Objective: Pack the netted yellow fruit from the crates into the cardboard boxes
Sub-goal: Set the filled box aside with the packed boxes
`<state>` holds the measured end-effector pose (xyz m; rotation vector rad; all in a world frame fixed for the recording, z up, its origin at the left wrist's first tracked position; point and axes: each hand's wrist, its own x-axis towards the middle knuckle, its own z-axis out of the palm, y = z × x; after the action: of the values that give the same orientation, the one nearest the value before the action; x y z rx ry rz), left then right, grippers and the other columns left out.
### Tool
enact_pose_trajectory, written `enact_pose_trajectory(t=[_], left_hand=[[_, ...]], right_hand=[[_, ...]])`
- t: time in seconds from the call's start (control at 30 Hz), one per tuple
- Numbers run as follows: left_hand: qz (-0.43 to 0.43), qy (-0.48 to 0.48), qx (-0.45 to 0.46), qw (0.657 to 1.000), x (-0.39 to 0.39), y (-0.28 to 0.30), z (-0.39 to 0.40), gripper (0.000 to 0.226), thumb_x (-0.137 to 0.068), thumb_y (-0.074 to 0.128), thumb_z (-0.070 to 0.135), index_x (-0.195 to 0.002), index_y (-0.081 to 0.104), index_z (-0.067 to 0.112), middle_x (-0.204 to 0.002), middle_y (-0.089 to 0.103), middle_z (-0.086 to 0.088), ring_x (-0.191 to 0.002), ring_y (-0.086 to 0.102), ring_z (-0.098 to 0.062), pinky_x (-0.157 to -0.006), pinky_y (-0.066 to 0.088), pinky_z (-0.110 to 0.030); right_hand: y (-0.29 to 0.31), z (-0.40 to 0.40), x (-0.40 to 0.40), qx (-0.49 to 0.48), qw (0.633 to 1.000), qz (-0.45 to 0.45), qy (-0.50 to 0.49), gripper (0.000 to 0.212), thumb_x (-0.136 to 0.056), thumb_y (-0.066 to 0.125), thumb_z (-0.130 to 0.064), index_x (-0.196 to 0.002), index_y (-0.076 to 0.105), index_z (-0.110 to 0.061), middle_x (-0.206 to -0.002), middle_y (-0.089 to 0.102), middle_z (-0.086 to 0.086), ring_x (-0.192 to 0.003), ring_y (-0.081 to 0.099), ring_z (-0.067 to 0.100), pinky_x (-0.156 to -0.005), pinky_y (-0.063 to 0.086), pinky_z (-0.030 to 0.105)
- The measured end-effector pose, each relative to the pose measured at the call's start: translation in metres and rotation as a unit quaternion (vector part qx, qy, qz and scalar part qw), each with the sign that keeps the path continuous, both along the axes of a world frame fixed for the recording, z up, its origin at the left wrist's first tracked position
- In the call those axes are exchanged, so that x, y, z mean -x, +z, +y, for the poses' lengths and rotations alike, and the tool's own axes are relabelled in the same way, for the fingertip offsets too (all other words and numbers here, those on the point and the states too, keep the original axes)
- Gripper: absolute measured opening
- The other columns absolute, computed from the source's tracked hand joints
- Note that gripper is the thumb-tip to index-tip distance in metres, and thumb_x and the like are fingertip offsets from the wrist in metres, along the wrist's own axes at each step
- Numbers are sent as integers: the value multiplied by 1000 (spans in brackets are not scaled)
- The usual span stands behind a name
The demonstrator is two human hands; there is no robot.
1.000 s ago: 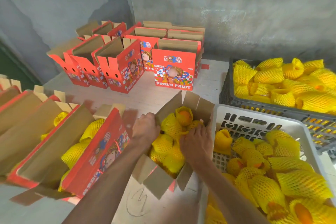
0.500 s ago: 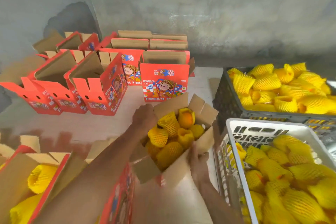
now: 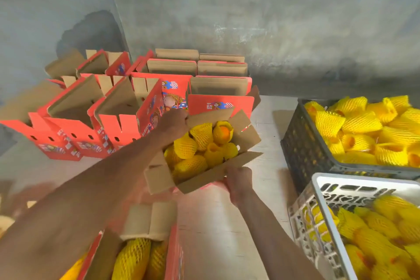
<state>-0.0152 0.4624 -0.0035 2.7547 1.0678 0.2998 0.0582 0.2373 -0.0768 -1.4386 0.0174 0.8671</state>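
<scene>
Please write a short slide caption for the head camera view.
Both hands, left and right, hold a filled box of netted fruit above the table.

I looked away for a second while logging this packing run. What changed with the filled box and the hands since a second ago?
The filled box has gone from resting beside the white crate to being carried, tilted, toward the empty boxes. The left hand now grips its far flap, and the right hand moved out of the fruit to grip its near edge. Both crates stayed full and the empty boxes stayed put.
</scene>
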Motion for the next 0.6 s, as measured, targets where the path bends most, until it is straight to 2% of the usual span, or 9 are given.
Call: enact_pose_trajectory(t=[0.07, 0.1, 0.17, 0.27, 0.33, 0.43, 0.53, 0.6], left_hand=[[19, -20, -22, 999, 14, 25, 13, 24, -100, 51, 16, -105, 70, 2, -100, 66, -18, -93, 61, -33, -68, 41, -35], [25, -28, -28, 999, 25, 40, 20, 25, -100, 50, 16, -106, 71, 4, -103, 68, -18, -94, 61, -32, -71, 43, -35], [39, -25, -34, 998, 50, 72, 31, 23, -97, 52, 16, -103, 73, 9, -99, 69, -15, -94, 63, -33, -75, 49, -37], [52, -6, -45, 998, 93, 113, 40, 15, -93, 58, 15, -88, 72, 12, -84, 65, -7, -88, 64, -30, -65, 44, -34], [54, 10, -61, 997, 123, 132, 44, 13, -92, 60, 16, -81, 67, 13, -83, 63, -6, -89, 64, -31, -67, 43, -34], [50, 36, -82, 995, 171, 152, 52, 13, -93, 60, 20, -89, 71, 14, -93, 69, -9, -96, 65, -33, -69, 42, -34], [34, 63, -79, 994, 225, 163, 64, 13, -92, 62, 19, -91, 73, 12, -99, 72, -13, -100, 65, -36, -76, 51, -38], [21, 81, -67, 994, 263, 165, 75, 15, -92, 62, 16, -100, 75, 12, -103, 72, -15, -103, 66, -38, -82, 53, -41]], right_hand=[[19, 15, 13, -35, 999, -19, 12, 19, -101, 59, -8, -96, 69, 8, -83, 77, 22, -76, 76, 41, -63, 64, 45], [29, 21, 19, -55, 998, -25, 21, 20, -101, 59, -9, -96, 69, 8, -84, 77, 23, -76, 76, 41, -62, 64, 44], [54, 32, 34, -95, 994, -33, 49, 19, -100, 58, -7, -97, 70, 7, -86, 76, 24, -73, 77, 40, -59, 63, 39], [92, 47, 62, -146, 985, -46, 86, 20, -99, 56, -5, -99, 73, 4, -88, 77, 22, -75, 77, 38, -62, 63, 38], [113, 58, 86, -172, 979, -42, 104, 22, -97, 53, 0, -98, 74, 5, -89, 77, 24, -77, 78, 37, -64, 63, 38], [139, 74, 124, -201, 971, -30, 129, 23, -95, 50, 5, -97, 73, 6, -90, 75, 27, -77, 77, 38, -65, 63, 39], [155, 93, 167, -220, 961, -45, 161, 27, -96, 47, 8, -104, 72, 1, -93, 76, 25, -82, 77, 39, -69, 64, 43], [158, 106, 200, -220, 960, -51, 165, 26, -97, 47, 8, -107, 70, 1, -93, 76, 24, -79, 77, 37, -65, 64, 42]])
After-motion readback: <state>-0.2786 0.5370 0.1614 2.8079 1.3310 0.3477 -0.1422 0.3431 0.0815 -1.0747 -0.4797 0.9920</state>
